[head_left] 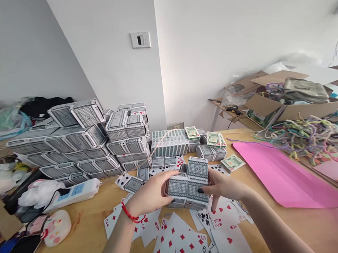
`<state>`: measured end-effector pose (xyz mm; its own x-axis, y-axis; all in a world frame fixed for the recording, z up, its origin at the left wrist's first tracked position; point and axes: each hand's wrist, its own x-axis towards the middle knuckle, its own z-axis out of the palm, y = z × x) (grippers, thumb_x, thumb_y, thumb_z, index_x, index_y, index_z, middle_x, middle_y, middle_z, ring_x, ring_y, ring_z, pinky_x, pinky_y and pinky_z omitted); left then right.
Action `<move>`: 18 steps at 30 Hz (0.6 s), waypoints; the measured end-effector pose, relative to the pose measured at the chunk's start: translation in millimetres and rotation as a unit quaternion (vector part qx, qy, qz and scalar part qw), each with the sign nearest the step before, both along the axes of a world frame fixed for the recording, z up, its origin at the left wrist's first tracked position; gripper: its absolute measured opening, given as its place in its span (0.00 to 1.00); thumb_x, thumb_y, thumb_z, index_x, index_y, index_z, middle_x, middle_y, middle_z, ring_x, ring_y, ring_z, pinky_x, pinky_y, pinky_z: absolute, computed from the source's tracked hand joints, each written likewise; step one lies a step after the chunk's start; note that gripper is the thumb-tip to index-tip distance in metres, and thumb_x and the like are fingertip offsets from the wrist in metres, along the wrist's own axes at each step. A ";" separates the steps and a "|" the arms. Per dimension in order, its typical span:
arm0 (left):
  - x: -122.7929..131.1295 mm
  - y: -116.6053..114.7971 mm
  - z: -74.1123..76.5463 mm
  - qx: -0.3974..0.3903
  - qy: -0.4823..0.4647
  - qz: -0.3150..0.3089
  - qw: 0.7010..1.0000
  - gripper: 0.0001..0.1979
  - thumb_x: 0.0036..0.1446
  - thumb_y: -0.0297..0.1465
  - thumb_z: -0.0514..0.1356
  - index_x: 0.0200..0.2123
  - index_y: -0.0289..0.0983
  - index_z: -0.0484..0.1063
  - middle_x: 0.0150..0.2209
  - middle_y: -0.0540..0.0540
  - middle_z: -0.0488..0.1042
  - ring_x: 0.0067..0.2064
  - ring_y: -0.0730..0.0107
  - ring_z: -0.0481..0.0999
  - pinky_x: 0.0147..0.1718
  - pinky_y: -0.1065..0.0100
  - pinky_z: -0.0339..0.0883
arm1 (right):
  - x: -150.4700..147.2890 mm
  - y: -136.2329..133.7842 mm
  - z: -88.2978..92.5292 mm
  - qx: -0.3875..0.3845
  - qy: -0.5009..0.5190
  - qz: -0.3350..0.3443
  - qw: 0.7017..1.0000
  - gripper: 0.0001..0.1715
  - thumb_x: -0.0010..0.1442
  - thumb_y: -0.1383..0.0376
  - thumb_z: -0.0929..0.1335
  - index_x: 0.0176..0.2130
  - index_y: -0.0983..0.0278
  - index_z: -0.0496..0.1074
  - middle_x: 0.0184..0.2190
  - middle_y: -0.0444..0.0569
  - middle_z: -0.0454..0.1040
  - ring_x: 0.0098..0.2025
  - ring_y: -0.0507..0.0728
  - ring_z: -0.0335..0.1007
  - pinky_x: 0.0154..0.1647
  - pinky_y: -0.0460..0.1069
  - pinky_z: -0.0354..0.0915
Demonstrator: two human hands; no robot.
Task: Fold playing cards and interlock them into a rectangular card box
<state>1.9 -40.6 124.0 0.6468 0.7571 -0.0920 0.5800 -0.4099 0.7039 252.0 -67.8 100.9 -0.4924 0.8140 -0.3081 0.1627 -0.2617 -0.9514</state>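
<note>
Between my hands, near the table's middle, is a block of grey-backed playing cards [179, 185] built from several box-shaped bundles. My left hand [150, 193] is closed on its left side, fingers over the top edge and thumb low on the front. My right hand [223, 186] grips the right side, its dark-nailed thumb on the front face; some fingertips are hidden behind. One bundle [197, 167] stands higher at the back right. Loose face-up cards [176, 237], red and black suits, lie spread below the block. More cards [134, 184] lie flat to the left, behind my left hand.
Tall stacks of card blocks [80, 142] rise at left, with another stack [127, 135] beside them. Behind the block stand a row of card boxes [170, 143] and green card packs [232, 163]. A power strip [75, 194], pink paper [279, 176] and tangled yarn [311, 136] lie around.
</note>
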 end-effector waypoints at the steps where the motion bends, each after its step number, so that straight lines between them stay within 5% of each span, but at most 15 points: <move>1: 0.1 0.4 -0.7 0.001 -0.002 0.000 1.000 0.33 0.44 0.25 0.56 0.55 0.48 0.57 0.53 0.47 0.65 0.32 0.71 0.71 0.32 0.68 0.65 | -0.3 0.0 0.3 -0.001 0.005 0.002 1.000 0.25 0.53 0.66 0.67 0.48 0.59 0.53 0.39 0.48 0.67 0.39 0.58 0.72 0.22 0.49 0.75; 11: 1.6 -0.7 -1.4 0.049 -0.025 0.004 0.998 0.31 0.44 0.23 0.55 0.54 0.46 0.59 0.54 0.48 0.64 0.48 0.61 0.68 0.43 0.63 0.64 | 1.5 2.1 -5.0 -0.007 -0.016 -0.007 1.000 0.27 0.52 0.63 0.68 0.49 0.60 0.53 0.42 0.50 0.66 0.38 0.57 0.71 0.21 0.49 0.75; 18: 1.9 -2.6 3.1 0.052 -0.025 0.003 0.998 0.31 0.45 0.21 0.54 0.54 0.47 0.58 0.54 0.49 0.64 0.48 0.62 0.68 0.42 0.65 0.65 | 2.9 1.6 -4.0 -0.002 -0.010 0.001 1.000 0.26 0.53 0.62 0.67 0.49 0.61 0.54 0.40 0.50 0.67 0.37 0.58 0.72 0.21 0.49 0.76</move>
<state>3.8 -43.2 127.1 0.6435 0.7652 0.0199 0.5480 -0.4787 0.6860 255.0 -66.3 97.0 -0.4883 0.8116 -0.3208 0.1824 -0.2646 -0.9470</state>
